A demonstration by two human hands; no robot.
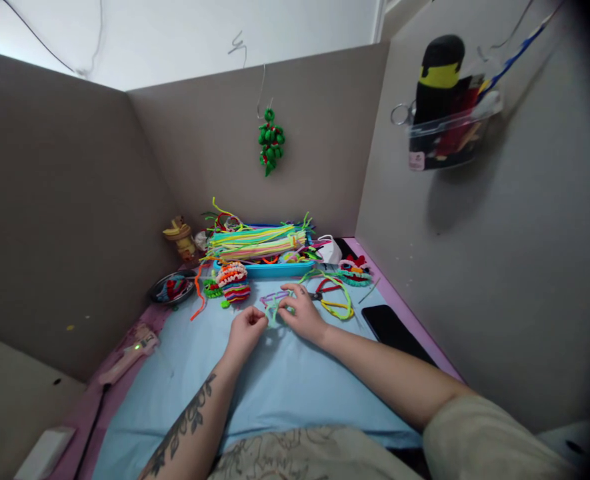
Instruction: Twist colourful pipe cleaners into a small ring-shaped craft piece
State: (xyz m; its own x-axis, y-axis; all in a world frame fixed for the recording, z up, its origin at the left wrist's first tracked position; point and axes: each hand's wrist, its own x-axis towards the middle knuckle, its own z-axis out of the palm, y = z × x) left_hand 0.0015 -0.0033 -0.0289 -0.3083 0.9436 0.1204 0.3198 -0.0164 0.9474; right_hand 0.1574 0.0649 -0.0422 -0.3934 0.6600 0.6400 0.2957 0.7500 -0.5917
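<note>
My left hand [247, 328] is closed in a pinch above the blue cloth, at one end of a pale green pipe cleaner [273, 313]. My right hand [305, 315] bends over the same pipe cleaner from the other side, thumb and fingers curled onto it. Just behind the fingertips lies a purple pipe cleaner piece [273, 297], partly hidden. To the right of my right hand rests a cutting tool with red and yellow handles [339, 309]; its tip is covered by the hand. A striped pipe cleaner figure [235, 288] stands behind my left hand.
A blue tray [269, 270] heaped with pipe cleaners [255, 243] is at the back. A phone [395, 332] lies right; a pink glue gun [133, 353] and dark bowl [167, 297] are left. Grey partitions enclose the table, with a clear bin [449, 143] on the right wall.
</note>
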